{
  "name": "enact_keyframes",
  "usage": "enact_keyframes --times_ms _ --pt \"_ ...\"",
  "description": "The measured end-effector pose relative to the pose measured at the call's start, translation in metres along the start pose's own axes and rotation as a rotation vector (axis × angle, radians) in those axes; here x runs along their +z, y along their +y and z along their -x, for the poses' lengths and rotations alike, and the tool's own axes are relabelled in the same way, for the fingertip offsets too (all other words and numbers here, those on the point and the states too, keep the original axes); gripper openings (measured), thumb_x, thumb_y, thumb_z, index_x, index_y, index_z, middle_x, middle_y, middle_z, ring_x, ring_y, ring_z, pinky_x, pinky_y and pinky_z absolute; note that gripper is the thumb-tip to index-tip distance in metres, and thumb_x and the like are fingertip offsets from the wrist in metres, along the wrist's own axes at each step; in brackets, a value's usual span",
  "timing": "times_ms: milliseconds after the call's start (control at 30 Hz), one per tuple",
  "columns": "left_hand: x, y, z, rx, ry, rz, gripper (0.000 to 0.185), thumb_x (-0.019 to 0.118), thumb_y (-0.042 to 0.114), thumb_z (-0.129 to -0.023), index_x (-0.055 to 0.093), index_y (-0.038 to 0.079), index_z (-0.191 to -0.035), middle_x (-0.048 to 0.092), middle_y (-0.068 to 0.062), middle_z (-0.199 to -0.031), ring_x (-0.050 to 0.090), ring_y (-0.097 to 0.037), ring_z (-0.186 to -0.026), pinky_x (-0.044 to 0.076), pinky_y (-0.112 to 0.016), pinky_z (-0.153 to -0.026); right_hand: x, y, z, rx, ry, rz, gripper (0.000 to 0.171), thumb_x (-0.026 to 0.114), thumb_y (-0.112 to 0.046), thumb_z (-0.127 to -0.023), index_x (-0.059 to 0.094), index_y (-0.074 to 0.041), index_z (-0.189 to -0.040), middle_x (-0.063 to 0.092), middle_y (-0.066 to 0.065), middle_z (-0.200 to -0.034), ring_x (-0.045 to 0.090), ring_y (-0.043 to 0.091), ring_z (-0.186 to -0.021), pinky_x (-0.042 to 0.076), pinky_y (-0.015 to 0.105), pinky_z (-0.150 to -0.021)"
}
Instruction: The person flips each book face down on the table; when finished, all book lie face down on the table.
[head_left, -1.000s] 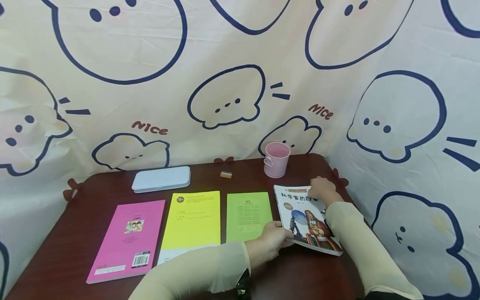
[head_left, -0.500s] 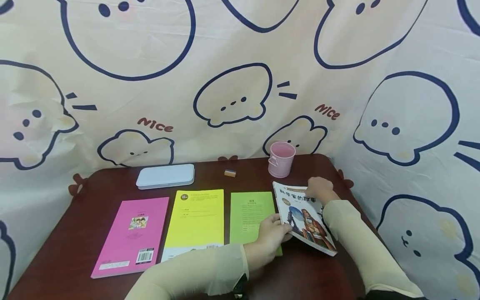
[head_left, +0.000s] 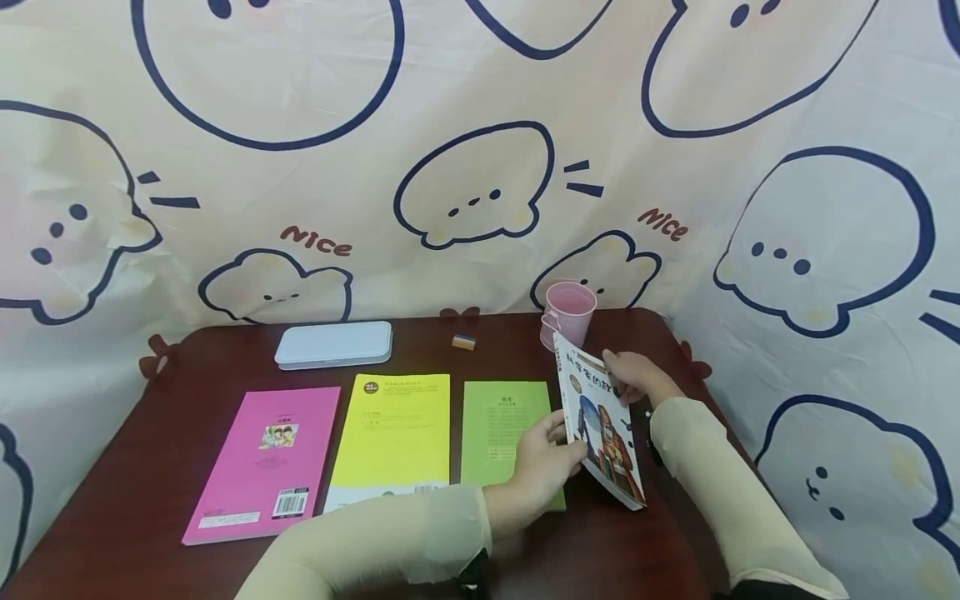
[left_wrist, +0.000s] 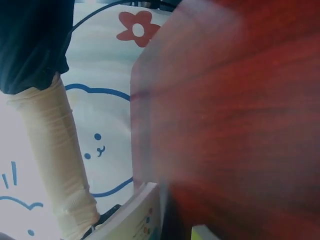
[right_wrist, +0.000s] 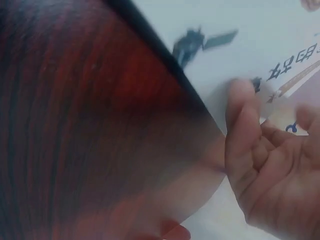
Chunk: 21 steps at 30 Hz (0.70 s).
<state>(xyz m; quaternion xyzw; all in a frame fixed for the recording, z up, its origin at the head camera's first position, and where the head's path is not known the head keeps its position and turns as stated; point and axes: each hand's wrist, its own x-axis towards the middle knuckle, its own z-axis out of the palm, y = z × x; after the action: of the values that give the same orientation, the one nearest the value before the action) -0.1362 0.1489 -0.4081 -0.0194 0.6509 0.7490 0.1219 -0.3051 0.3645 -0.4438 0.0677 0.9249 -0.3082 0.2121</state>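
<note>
An illustrated book (head_left: 600, 425) with a figure on its cover stands tilted up on its right edge at the table's right side. My left hand (head_left: 543, 458) pinches its lower left edge, thumb on the cover. At the book's upper right edge my right hand (head_left: 630, 375) grips it, and in the right wrist view its fingers (right_wrist: 260, 160) curl against the printed cover (right_wrist: 280, 65). The left wrist view shows only a corner of the book (left_wrist: 135, 220) and my right sleeve (left_wrist: 55, 165).
A green book (head_left: 498, 417), a yellow book (head_left: 393, 429) and a pink book (head_left: 266, 458) lie flat in a row on the dark wooden table (head_left: 187, 367). Behind them are a white flat case (head_left: 333, 344), a small eraser (head_left: 463, 342) and a pink cup (head_left: 570, 310). Patterned cloth hangs around.
The illustrated book lay flat a second ago; both hands have raised its left side, so it now stands steeply tilted. The other books have not moved.
</note>
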Motion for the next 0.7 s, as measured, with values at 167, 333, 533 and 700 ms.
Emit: enact_keyframes --times_ms 167,333,533,700 --pt "-0.001 0.007 -0.002 0.118 -0.06 -0.049 0.05 0.063 0.004 -0.082 0.054 0.006 -0.131 0.062 -0.011 -0.114 0.064 -0.021 -0.099 0.054 -0.029 -0.078 -0.003 -0.002 -0.004 0.052 -0.057 -0.234 0.083 0.012 -0.069 -0.091 0.056 0.001 -0.078 0.056 0.011 -0.07 0.059 0.02 -0.054 0.054 0.033 -0.057" --pt "-0.001 0.012 0.0 0.294 -0.112 -0.116 0.048 0.068 0.008 -0.082 0.057 0.007 -0.128 0.066 -0.012 -0.11 0.065 -0.02 -0.1 0.054 -0.023 -0.076 0.0 -0.011 -0.005 -0.001 -0.103 -0.434 0.087 0.02 -0.077 -0.085 0.048 0.001 -0.112 0.055 0.018 -0.083 0.061 0.029 -0.066 0.057 0.043 -0.068" --pt "0.005 0.013 0.001 0.393 -0.181 -0.228 0.045 0.072 0.015 -0.08 0.062 0.014 -0.124 0.067 -0.004 -0.11 0.063 -0.009 -0.088 0.052 -0.019 -0.07 0.0 -0.01 0.001 0.124 -0.126 -0.612 0.104 0.044 -0.088 -0.062 0.018 -0.035 -0.148 0.034 0.012 -0.137 0.036 0.036 -0.121 0.04 0.066 -0.087" --pt "0.011 0.01 -0.001 0.478 -0.194 -0.35 0.047 0.072 0.02 -0.08 0.062 0.013 -0.125 0.064 -0.002 -0.115 0.059 -0.011 -0.103 0.052 -0.028 -0.084 -0.004 -0.002 0.0 0.131 -0.116 -0.62 0.091 0.046 -0.078 -0.073 0.023 -0.034 -0.148 0.031 0.01 -0.145 0.029 0.035 -0.127 0.023 0.068 -0.102"
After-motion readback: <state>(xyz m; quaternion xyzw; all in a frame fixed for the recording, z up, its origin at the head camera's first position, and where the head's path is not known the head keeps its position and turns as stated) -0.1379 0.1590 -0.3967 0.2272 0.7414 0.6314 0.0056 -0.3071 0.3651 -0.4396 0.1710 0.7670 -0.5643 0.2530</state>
